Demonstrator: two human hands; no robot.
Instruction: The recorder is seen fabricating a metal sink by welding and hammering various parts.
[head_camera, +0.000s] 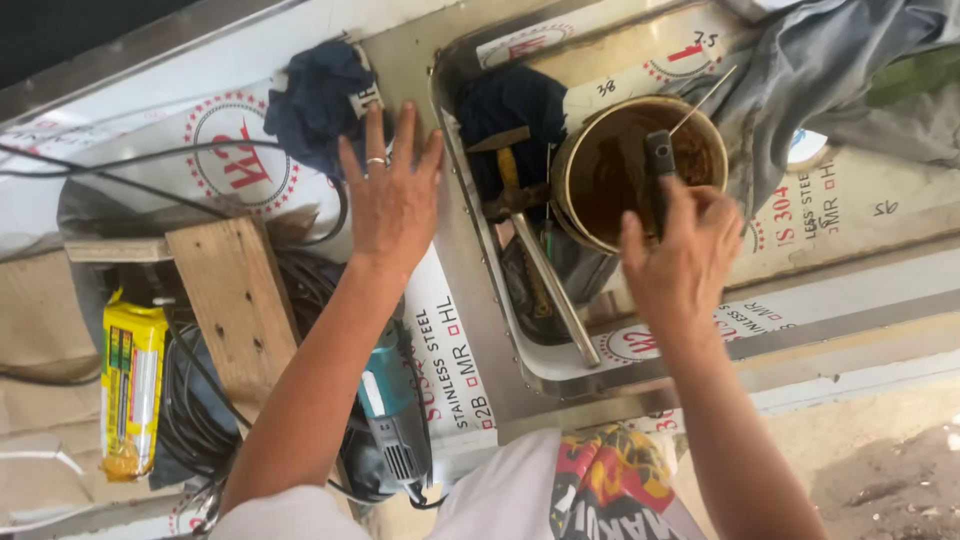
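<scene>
Tin (640, 170) of brown paste sits far right in the steel tray (480, 290), beside one hammer (530, 240). Right hand (685, 255) grips one brush handle (660, 165) in it — a hard stir could tip it. Left hand (392, 195) lies flat, fingers spread, on the sheet (450, 350) — it might skid. Two rags, one grinder (395, 420).

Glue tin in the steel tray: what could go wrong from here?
1. The round tin of brown paste sits tilted among a hammer and dark cloth in the tray; the right hand, gripping the black handle in it, could tip it.
2. Paste may drip onto the tools below.
3. The left hand presses flat beside the tray rim, possibly a sharp edge.
</scene>
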